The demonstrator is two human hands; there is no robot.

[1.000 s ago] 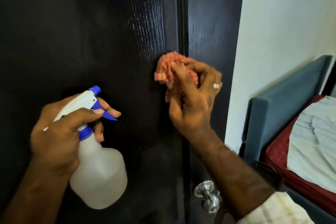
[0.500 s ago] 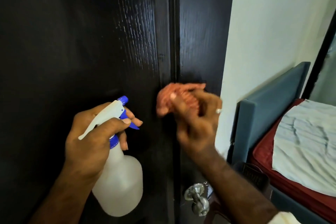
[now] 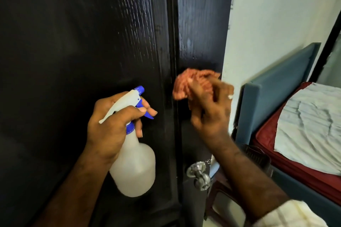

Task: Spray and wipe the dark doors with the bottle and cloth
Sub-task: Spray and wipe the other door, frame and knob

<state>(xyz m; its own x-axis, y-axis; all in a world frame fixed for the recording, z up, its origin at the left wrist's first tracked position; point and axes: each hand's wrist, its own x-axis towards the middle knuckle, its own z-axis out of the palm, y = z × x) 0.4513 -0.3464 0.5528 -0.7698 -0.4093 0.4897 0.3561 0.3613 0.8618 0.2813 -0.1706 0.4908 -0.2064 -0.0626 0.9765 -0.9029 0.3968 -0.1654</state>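
Two dark wood-grain doors fill the view, a wide left door [image 3: 73,51] and a narrower right door [image 3: 201,24] with wet streaks. My left hand [image 3: 114,125] grips the neck of a white spray bottle [image 3: 134,167] with a blue nozzle, one finger on the trigger, held close to the left door. My right hand [image 3: 210,108] holds a bunched orange-pink cloth [image 3: 190,83] against the right door, above the knob. The hand and cloth are blurred by motion.
A silver door knob [image 3: 199,175] sticks out below the cloth. A white wall [image 3: 276,24] stands right of the doors. A blue bed frame [image 3: 276,88] with a red mattress and pale sheet [image 3: 313,125] sits at the right.
My right hand has carried the cloth down and to the right, from the seam onto the right door. The left hand with the bottle has shifted right and the view has turned.
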